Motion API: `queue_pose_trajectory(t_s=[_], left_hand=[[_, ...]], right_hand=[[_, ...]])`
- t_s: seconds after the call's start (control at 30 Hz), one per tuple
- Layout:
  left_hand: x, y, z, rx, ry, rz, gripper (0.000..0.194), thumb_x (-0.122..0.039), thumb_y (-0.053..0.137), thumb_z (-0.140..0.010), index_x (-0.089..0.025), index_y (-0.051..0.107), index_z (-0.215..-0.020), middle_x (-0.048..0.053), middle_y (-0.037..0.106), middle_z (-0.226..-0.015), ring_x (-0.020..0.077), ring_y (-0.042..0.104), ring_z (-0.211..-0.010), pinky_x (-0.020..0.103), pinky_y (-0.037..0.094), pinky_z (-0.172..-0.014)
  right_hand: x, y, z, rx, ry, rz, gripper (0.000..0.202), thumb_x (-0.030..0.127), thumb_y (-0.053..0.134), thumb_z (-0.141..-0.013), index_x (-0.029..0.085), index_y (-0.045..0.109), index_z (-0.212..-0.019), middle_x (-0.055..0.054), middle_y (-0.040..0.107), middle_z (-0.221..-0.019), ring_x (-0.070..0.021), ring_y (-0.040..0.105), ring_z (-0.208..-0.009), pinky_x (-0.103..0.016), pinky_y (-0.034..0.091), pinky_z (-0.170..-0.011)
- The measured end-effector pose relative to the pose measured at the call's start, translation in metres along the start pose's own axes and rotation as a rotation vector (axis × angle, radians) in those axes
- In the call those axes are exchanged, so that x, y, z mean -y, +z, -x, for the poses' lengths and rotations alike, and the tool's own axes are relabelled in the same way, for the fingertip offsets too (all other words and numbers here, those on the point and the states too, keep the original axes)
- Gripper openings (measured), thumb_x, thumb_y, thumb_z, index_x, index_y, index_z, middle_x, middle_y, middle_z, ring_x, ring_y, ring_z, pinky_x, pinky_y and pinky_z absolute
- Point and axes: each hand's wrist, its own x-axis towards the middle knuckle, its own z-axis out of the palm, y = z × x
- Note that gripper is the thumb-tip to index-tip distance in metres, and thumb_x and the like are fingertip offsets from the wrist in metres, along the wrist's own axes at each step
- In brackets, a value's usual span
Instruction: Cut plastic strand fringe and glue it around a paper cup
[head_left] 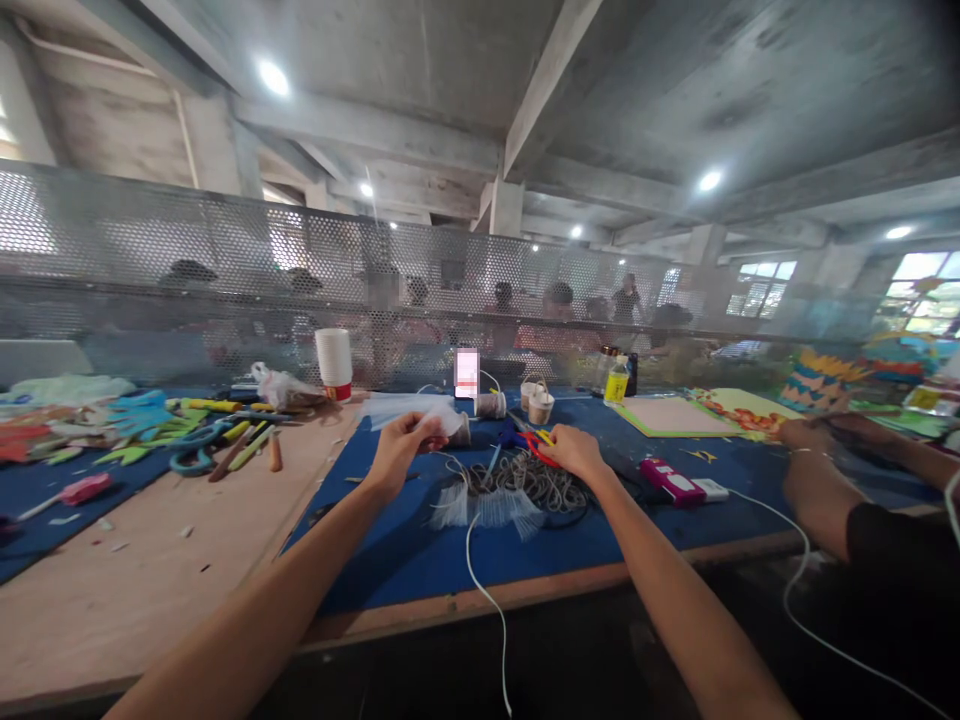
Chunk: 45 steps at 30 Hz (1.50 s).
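Note:
My left hand (409,447) is closed, with fingers pinching a sheet of sheer white mesh fabric (390,408) that spreads out behind it. Right beside those fingers is a spool (459,432) on its side. My right hand (576,452) is closed around scissors with red and yellow handles (541,450); their blades are hard to make out. Between my hands lies a tangled heap of grey-brown cord (551,482). Pieces of clear pleated mesh (495,512) lie at the near side of the cord. A dark blue item (512,436) rests behind the heap.
A lit phone (466,375) stands behind the spools. Paper cups (334,362), hand tools (241,445) and coloured scraps (142,415) lie left. A yellow-labelled bottle (616,380), a magenta box (671,482) and a white cable (487,590) are around. Another person's arm (817,490) works at right.

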Motion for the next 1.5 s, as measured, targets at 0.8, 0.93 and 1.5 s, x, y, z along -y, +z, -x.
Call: queue_pose_trajectory(t_s=[0.8, 0.93, 1.5], left_hand=[[-0.017, -0.012, -0.006, -0.114, 0.185, -0.216, 0.035, -0.046, 0.079, -0.07, -0.015, 0.07, -0.084, 0.001, 0.071, -0.07, 0.0166, 0.065, -0.065, 0.026, 0.051, -0.066], [-0.023, -0.007, -0.002, -0.113, 0.204, -0.276, 0.032, -0.043, 0.078, -0.07, -0.015, 0.07, -0.081, 0.001, 0.071, -0.067, 0.0169, 0.065, -0.063, 0.026, 0.051, -0.064], [-0.014, -0.008, -0.004, -0.211, 0.244, -0.132, 0.031, -0.042, 0.079, -0.073, -0.015, 0.069, -0.086, 0.001, 0.071, -0.075, 0.0163, 0.067, -0.068, 0.028, 0.055, -0.071]], right_hand=[[0.062, 0.016, 0.016, 0.11, -0.546, -0.545, 0.023, 0.037, 0.064, -0.087, 0.018, 0.058, -0.098, -0.003, 0.064, -0.094, -0.0177, 0.059, -0.082, -0.028, 0.044, -0.072], [0.057, 0.013, 0.02, 0.12, -0.553, -0.493, 0.023, 0.038, 0.063, -0.088, 0.017, 0.058, -0.097, -0.003, 0.064, -0.09, -0.0169, 0.058, -0.077, -0.026, 0.041, -0.068], [0.058, 0.02, 0.023, 0.086, -0.57, -0.413, 0.028, 0.039, 0.06, -0.092, 0.016, 0.058, -0.107, -0.008, 0.066, -0.102, -0.0198, 0.062, -0.086, -0.028, 0.043, -0.074]])
